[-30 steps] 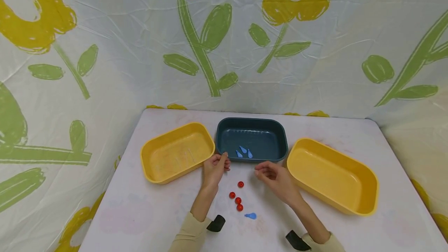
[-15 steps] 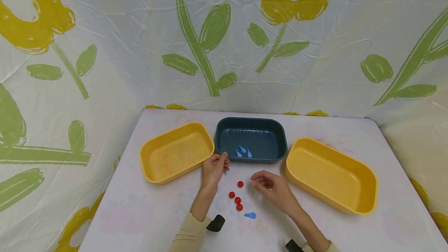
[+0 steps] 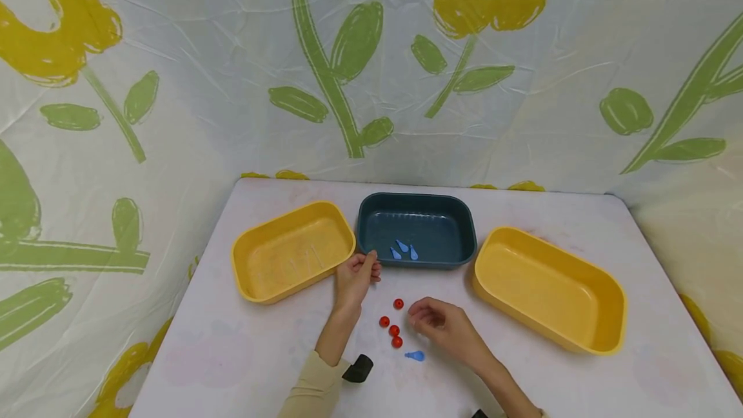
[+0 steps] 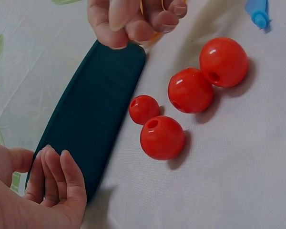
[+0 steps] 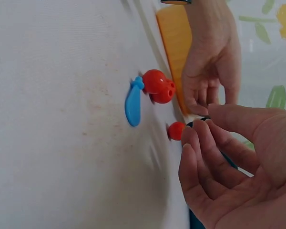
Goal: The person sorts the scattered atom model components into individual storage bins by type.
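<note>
Right grip [image 3: 445, 326] hovers near red beads [image 3: 394, 330]

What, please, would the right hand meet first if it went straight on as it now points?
In the head view, most likely the topmost red bead, just left of the right hand; how high the hand hangs is unclear, so it might pass above.

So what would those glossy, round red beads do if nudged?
The glossy, round red beads would probably roll, being ball-shaped on a pale tabletop. Their shine suggests they may feel slippery; their smooth, undented surfaces hint at stiffness.
</note>
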`<state>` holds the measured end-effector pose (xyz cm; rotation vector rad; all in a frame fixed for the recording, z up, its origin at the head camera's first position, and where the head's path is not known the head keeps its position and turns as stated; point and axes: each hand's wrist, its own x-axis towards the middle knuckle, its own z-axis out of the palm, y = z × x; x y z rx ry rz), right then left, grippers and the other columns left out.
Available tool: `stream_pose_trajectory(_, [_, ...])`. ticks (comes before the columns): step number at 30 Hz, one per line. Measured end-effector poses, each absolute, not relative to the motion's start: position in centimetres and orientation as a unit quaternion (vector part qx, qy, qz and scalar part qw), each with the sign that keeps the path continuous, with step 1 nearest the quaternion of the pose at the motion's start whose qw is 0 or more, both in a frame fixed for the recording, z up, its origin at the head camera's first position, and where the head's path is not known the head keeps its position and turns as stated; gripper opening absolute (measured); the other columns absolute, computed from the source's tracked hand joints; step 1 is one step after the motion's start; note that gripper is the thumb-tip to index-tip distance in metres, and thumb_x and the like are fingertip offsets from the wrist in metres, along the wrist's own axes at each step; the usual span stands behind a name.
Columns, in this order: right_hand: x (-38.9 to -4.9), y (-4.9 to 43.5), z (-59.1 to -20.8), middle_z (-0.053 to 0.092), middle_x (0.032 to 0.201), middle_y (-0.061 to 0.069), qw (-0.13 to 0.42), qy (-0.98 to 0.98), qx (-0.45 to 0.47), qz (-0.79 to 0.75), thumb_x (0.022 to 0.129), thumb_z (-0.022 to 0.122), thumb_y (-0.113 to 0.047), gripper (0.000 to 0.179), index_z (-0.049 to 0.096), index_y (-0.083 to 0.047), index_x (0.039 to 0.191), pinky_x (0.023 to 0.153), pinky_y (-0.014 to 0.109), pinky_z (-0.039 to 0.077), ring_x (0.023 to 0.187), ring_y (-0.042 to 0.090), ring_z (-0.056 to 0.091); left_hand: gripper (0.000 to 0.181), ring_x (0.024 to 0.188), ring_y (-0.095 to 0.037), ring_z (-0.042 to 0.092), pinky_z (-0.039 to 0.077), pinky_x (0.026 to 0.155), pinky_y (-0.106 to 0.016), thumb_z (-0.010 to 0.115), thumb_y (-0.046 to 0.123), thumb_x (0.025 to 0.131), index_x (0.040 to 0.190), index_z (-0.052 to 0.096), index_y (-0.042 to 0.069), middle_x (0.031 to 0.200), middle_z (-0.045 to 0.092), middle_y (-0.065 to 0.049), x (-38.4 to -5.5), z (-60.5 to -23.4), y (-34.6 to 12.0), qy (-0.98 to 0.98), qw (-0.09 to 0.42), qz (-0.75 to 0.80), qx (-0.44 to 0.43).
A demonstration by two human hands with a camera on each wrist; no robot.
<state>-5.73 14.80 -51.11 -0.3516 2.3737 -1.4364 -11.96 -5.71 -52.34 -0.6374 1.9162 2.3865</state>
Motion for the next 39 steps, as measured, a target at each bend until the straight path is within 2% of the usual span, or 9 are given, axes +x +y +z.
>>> stream_pose_trajectory(8, [-5.1,15.0,-51.6,0.07,0.094,-0.006,0.194,0.834,-0.163,-0.491,0.095,0.075,-0.015,0.017,0.074,-0.008,0.11,0.078,0.02,0.055,0.081,0.011,0.062,0.027,0.073,-0.022,0.065,0.059,0.071,-0.024,0.069,0.022,0.1,0.091,0.065,-0.002,0.083,0.07,-0.008,-12.0,-52.1,-5.8,0.615,0.016,0.759,-0.212])
stream_pose_trajectory(15, [-4.7,15.2,-51.7,0.069,0.091,-0.006,0.219,0.829,-0.179,-0.483,0.095,0.076,-0.016,0.016,0.074,-0.009,0.109,0.074,0.019,0.054,0.08,0.011,0.06,0.025,0.071,-0.023,0.065,0.061,0.075,-0.032,0.065,0.014,0.102,0.092,0.064,-0.008,0.085,0.07,-0.016,-12.3,-52.1,-5.8,0.627,0.026,0.747,-0.219])
stream_pose_trajectory(22, [-4.3,15.2,-51.8,0.068,0.089,-0.006,0.234,0.822,-0.196,-0.48,0.093,0.078,-0.018,0.014,0.074,-0.012,0.105,0.071,0.019,0.051,0.079,0.01,0.059,0.026,0.074,-0.023,0.066,0.059,0.071,-0.024,0.069,0.023,0.101,0.091,0.066,-0.001,0.084,0.07,-0.009,-12.0,-52.0,-5.7,0.619,0.018,0.754,-0.219])
stream_pose_trajectory(39, [-4.3,15.4,-52.1,0.066,0.089,-0.009,0.252,0.82,-0.262,-0.441,0.088,0.081,-0.009,0.014,0.072,-0.013,0.099,0.075,0.021,0.053,0.08,0.006,0.057,0.025,0.076,-0.026,0.066,0.059,0.071,-0.023,0.068,0.024,0.101,0.089,0.066,0.002,0.083,0.07,-0.009,-11.8,-52.1,-5.7,0.62,0.015,0.754,-0.216])
